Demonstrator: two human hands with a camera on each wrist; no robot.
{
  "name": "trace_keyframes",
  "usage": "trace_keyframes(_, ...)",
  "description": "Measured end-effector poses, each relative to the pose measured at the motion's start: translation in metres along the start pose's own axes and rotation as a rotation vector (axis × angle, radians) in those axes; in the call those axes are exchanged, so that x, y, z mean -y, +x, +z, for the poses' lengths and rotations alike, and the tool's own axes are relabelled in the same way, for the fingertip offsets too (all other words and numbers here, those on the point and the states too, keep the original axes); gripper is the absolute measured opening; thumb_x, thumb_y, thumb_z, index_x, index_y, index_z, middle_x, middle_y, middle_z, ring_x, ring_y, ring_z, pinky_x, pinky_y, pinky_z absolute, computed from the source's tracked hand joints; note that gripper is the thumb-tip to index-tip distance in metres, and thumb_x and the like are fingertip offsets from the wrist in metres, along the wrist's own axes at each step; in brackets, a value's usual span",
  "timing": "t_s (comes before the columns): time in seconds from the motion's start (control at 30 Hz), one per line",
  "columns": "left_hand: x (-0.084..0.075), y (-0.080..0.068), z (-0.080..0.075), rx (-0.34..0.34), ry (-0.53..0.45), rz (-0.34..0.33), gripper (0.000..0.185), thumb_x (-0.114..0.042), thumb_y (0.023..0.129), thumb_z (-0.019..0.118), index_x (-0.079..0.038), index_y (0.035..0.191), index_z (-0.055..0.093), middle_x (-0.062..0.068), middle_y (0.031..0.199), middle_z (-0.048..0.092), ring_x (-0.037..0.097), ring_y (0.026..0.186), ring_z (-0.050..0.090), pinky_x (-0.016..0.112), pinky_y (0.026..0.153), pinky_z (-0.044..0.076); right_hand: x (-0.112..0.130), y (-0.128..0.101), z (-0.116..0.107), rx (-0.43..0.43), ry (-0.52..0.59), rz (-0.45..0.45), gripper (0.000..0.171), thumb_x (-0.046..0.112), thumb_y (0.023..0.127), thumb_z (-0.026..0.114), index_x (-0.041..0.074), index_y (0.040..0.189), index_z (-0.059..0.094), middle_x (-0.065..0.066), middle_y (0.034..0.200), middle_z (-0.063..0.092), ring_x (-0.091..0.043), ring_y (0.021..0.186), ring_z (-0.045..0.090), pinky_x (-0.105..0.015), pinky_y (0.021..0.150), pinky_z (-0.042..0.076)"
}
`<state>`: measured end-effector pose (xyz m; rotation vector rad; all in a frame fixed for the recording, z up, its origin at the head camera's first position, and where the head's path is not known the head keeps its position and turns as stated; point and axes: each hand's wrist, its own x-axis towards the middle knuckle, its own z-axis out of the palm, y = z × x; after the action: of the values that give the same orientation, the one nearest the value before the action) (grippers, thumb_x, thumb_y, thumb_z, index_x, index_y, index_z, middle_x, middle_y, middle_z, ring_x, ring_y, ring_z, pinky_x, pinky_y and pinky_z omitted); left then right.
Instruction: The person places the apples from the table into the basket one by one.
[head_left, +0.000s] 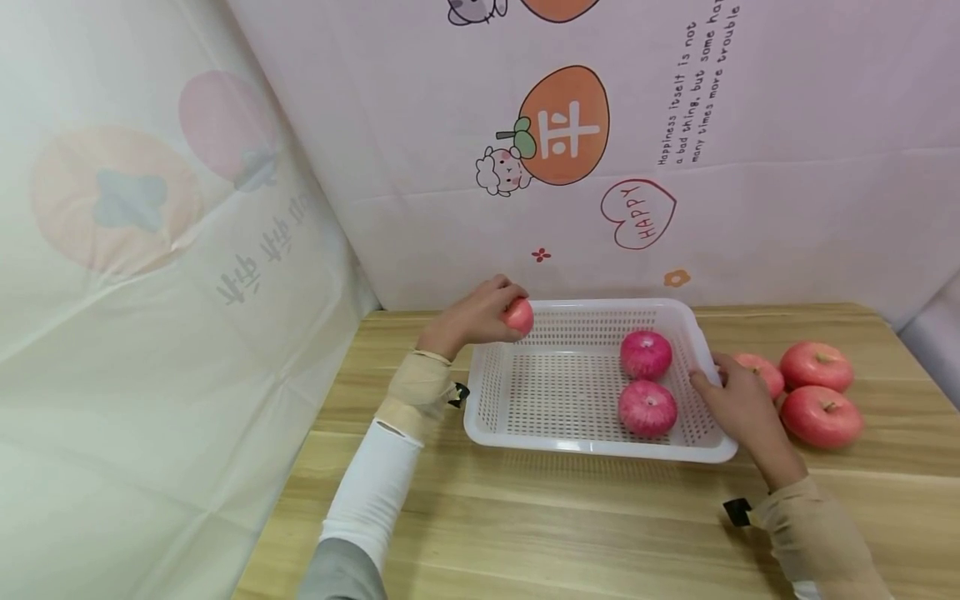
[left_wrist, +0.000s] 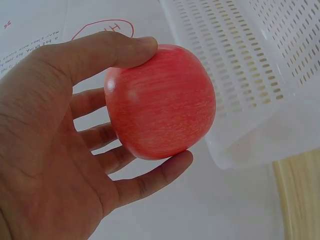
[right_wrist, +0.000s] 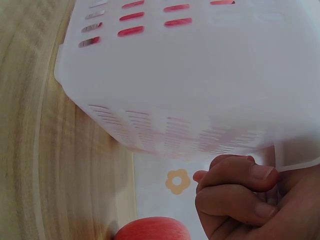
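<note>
On your desk (head_left: 585, 517) stands a white basket (head_left: 592, 447). Your right grip (head_left: 742, 404) is clamped on its right-hand rim. Your left grip (head_left: 480, 317) is curled round a red apple (left_wrist: 160, 102), thumb above and fingers below; the apple sits within that grip at the basket's far left corner. Three more apples (head_left: 821, 417) lie just beside your right grip; two pink round things (head_left: 647, 354) are in the basket's right end.

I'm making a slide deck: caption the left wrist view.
A left hand holds a red apple near a white basket.
</note>
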<state>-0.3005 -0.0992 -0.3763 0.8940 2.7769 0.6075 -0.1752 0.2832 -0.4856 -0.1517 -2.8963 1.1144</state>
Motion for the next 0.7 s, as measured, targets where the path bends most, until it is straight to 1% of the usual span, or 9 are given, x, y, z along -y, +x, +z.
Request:
trace_keyframes(0.23,-0.003,0.005,0.003,0.007,-0.012,0.009,0.067,-0.023,0.088,0.081,-0.009,0.148,0.057,0.006,0.14,0.053,0.022,0.123,0.054,0.036,0.1,0.059,0.0,0.0,0.0,-0.002,0.002,-0.002,0.072,0.039,0.111,0.05,-0.016,0.154,0.038,-0.046,0.136,0.055,-0.055,0.112,0.065,-0.067,0.088,0.059)
trace_keyframes(0.5,-0.006,0.013,0.007,0.011,0.012,0.033,0.067,-0.026,0.087,0.081,-0.011,0.148,0.058,0.005,0.139,0.053,0.021,0.123,0.053,0.035,0.1,0.058,-0.001,0.001,0.0,0.001,0.004,0.003,0.073,0.041,0.111,0.05,-0.016,0.155,0.036,-0.046,0.136,0.055,-0.053,0.11,0.066,-0.066,0.086,0.06)
trace_keyframes(0.7,-0.009,0.017,0.01,0.024,0.007,0.052,0.068,-0.024,0.086,0.081,-0.01,0.148,0.057,0.006,0.14,0.053,0.02,0.123,0.053,0.034,0.1,0.058,-0.001,0.001,0.0,0.004,0.005,0.005,0.073,0.041,0.111,0.05,-0.016,0.155,0.036,-0.046,0.136,0.055,-0.053,0.11,0.065,-0.066,0.086,0.06)
